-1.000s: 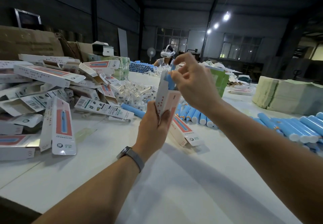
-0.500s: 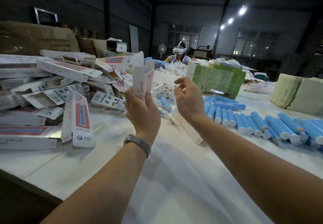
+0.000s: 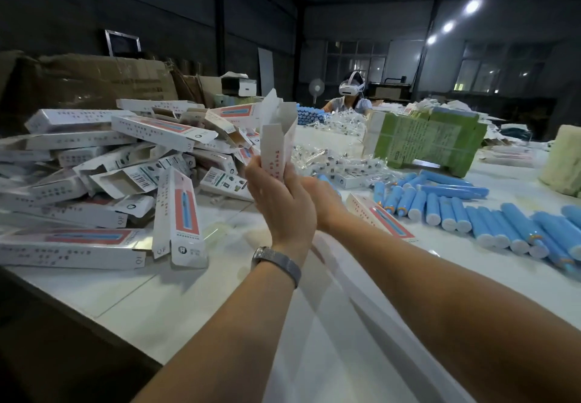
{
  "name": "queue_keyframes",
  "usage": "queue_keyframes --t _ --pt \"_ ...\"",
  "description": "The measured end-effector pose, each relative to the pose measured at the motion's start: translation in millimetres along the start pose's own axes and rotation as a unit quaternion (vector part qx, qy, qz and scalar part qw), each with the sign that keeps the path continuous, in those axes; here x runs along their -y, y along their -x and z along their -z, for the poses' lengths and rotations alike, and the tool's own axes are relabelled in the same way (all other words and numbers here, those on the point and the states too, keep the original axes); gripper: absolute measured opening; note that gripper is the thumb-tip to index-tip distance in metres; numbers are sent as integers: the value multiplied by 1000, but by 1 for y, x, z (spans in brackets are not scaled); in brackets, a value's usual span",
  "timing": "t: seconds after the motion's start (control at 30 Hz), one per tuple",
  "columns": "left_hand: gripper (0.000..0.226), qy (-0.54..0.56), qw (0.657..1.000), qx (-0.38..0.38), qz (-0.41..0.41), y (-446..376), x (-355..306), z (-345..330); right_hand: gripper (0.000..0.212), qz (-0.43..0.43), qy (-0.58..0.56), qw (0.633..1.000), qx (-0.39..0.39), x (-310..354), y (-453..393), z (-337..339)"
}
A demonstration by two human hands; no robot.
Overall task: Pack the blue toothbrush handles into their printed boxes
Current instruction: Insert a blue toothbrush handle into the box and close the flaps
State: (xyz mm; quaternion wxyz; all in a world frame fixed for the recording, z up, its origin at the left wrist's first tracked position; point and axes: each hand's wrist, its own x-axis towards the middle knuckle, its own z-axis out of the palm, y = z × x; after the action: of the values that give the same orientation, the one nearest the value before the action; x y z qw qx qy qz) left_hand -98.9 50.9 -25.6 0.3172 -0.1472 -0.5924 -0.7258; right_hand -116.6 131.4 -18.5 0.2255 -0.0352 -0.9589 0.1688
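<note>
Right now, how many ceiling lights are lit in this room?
3, in a diagonal row at upper right: nearest light, middle light, farthest light. More may be hidden beyond the frame.

White red-panelled boxes (image 3: pixel 179 214), blue handles (image 3: pixel 452 210)

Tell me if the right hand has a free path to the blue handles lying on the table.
Probably yes: the right hand sits beyond the left hand, and only bare table separates it from the blue handles.
</note>
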Motion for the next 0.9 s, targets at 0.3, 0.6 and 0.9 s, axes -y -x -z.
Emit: queue_keyframes --t 0.3,0.6,0.9 --pt "26 59 991 115 -45 12 -1 -8 29 -2 -286 904 -317 -15 55 140" --pt "25 48 977 200 -64 31 3 -15 29 119 -195 910 -346 24 98 179" --pt "24 10 967 240 -82 39 2 -16 22 149 -174 903 -363 12 101 168"
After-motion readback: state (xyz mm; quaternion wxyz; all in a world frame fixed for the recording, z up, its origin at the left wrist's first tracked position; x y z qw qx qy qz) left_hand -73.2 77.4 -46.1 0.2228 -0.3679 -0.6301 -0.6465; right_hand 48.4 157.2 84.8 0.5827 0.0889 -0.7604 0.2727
